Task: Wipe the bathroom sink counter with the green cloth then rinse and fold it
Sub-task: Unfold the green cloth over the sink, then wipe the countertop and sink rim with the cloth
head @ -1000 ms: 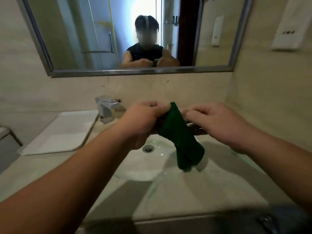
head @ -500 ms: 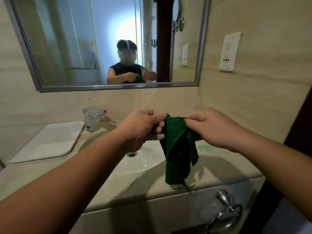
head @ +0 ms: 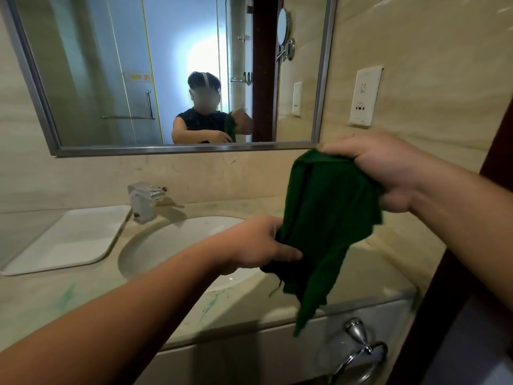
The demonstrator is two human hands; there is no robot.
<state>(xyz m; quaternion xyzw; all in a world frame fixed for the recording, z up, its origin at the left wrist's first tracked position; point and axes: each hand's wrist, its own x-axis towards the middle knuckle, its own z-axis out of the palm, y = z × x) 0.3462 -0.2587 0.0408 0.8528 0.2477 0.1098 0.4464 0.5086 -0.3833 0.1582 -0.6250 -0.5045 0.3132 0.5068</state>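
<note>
The green cloth (head: 330,218) hangs spread in the air above the right side of the beige counter (head: 83,298). My right hand (head: 388,173) grips its top edge, raised near the mirror's lower corner. My left hand (head: 258,243) holds the cloth's lower left part, over the white sink basin (head: 172,245). One loose corner dangles past the counter's front edge. Faint green streaks mark the counter top.
A chrome faucet (head: 144,201) stands behind the basin. A white tray (head: 69,240) lies on the counter at the left. A mirror (head: 166,79) covers the back wall. A chrome towel ring (head: 358,348) hangs below the counter front. A wall socket plate (head: 365,95) sits on the right wall.
My right hand has lifted and moved right with the cloth's top edge, my left hand has dropped lower, and the bunched cloth has opened out between them.
</note>
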